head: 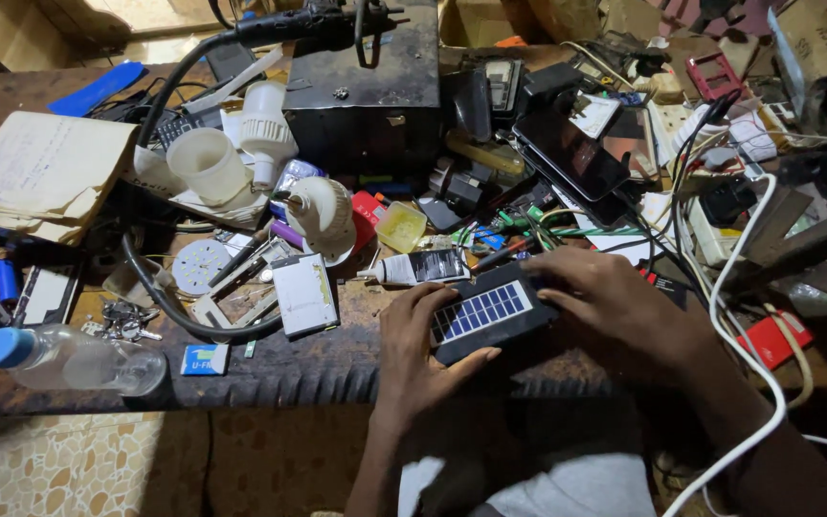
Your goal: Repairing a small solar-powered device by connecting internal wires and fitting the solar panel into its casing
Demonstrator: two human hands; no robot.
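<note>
Left hand (420,352) grips the near end of a small dark device with a blue solar panel (486,313); right hand (614,308) closes over its far end, holding it at the front edge of a worn, cluttered wooden bench (279,369) above a patterned tile floor (59,464). From the left lie one stack of papers (40,172), one clear bottle with a blue cap (64,358), two white bulb housings (265,129), one black metal box (366,91) and two dark phones (571,153).
</note>
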